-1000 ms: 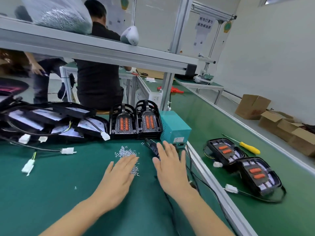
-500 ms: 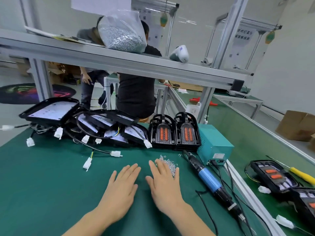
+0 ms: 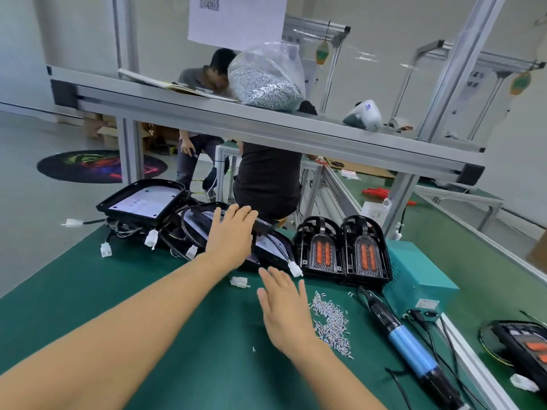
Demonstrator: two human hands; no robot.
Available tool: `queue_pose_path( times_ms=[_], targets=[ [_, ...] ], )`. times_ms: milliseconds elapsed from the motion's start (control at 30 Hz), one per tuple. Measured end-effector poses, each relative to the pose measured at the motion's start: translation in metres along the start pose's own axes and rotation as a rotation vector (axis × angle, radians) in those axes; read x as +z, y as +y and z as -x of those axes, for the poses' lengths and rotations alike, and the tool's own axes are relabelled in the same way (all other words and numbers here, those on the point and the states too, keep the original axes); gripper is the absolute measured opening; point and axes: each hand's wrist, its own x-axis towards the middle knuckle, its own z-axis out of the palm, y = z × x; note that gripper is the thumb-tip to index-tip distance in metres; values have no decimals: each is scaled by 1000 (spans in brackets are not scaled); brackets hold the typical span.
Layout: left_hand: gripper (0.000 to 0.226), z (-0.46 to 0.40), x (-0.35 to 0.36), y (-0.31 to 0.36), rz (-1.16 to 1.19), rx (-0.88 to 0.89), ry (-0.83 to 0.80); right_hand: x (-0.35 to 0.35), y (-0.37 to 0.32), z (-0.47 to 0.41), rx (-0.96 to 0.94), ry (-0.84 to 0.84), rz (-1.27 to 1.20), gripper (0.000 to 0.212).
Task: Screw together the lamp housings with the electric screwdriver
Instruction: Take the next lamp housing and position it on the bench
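Note:
Black lamp housings [image 3: 148,201] with white boards and trailing wires lie stacked at the back left of the green mat [image 3: 118,291]. My left hand [image 3: 232,236] reaches over one housing in that stack, fingers straight, lying on its top edge. My right hand [image 3: 284,309] hovers flat above the mat, fingers spread, holding nothing. Two upright housings with orange lenses [image 3: 343,250] stand to the right of the stack. A pile of small screws [image 3: 331,321] lies right of my right hand. The blue electric screwdriver [image 3: 408,347] lies on the mat further right.
A teal power box [image 3: 420,279] sits behind the screwdriver. An overhead shelf [image 3: 266,125] carries a bag of screws [image 3: 266,81]. Finished lamps [image 3: 527,347] rest on the belt at the right. A white connector [image 3: 239,282] lies loose. People sit behind the bench.
My left hand has left the mat and reached forward onto the housing stack. My right hand has lifted and stays near the screws. The view has swung left and upward.

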Motion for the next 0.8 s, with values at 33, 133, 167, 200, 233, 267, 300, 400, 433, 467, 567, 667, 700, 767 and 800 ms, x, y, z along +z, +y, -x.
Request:
queue_pose_path(
  times_ms=[33, 133, 167, 200, 233, 267, 300, 400, 433, 467, 567, 667, 700, 767, 800],
  targets=[
    [57, -10, 1, -3, -47, 8, -11, -1, 0, -4, -2, 22, -8, 48],
    [61, -32, 8, -9, -138, 47, -47, -4, 2, -15, -7, 74, -37, 47],
    [61, -37, 11, -9, -163, 64, -58, -5, 3, -18, -9, 93, -60, 46],
    [59, -41, 14, -10, -190, 81, -75, -6, 3, -21, -9, 114, -88, 46],
    [57, -43, 17, -10, -216, 96, -94, -8, 4, -24, -9, 138, -115, 45],
    [53, -46, 20, -11, -237, 107, -105, -9, 5, -27, -9, 163, -139, 44],
    [47, -48, 23, -12, -257, 117, -101, -10, 6, -30, -3, 182, -168, 42],
    [31, -53, 27, -16, -337, 163, -54, -13, 9, -36, 43, 192, -307, 43],
    [27, -55, 27, -17, -358, 180, -42, -14, 10, -37, 53, 187, -347, 44],
    [23, -57, 26, -18, -375, 197, -30, -14, 11, -37, 62, 183, -381, 45],
    [19, -61, 22, -19, -388, 251, -17, -15, 12, -39, 110, 172, -494, 43],
    [19, -63, 17, -21, -385, 304, -9, -17, 11, -42, 165, 159, -571, 42],
    [19, -63, 16, -22, -389, 321, -14, -18, 11, -43, 178, 152, -596, 43],
    [20, -62, 12, -25, -383, 335, -11, -19, 10, -44, 201, 142, -651, 44],
    [21, -59, 9, -26, -364, 333, -1, -20, 9, -45, 215, 143, -681, 43]
  ],
)
